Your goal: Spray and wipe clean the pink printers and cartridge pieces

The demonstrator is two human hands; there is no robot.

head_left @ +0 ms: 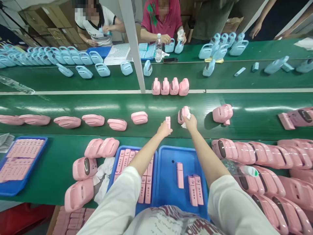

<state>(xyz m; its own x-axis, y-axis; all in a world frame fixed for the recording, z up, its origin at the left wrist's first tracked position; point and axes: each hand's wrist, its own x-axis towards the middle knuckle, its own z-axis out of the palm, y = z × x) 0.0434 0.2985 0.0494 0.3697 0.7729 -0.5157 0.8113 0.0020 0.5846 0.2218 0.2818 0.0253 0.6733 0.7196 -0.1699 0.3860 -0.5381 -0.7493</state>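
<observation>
Left hand (164, 129): grip closing snugly round lower part of short pink plastic stick (168, 121), upper end standing clear, probably keeping face visible. Right hand (191, 123): fingers bunching white crumpled cloth (188, 116) against rounded glossy pink plastic housing (183, 114) on green bench (156, 105); whether grip also holding housing, cannot tell. Two blue plastic trays (167, 182) lying close to body, seemingly keeping slim pink sticks (180, 176) within reach.
</observation>
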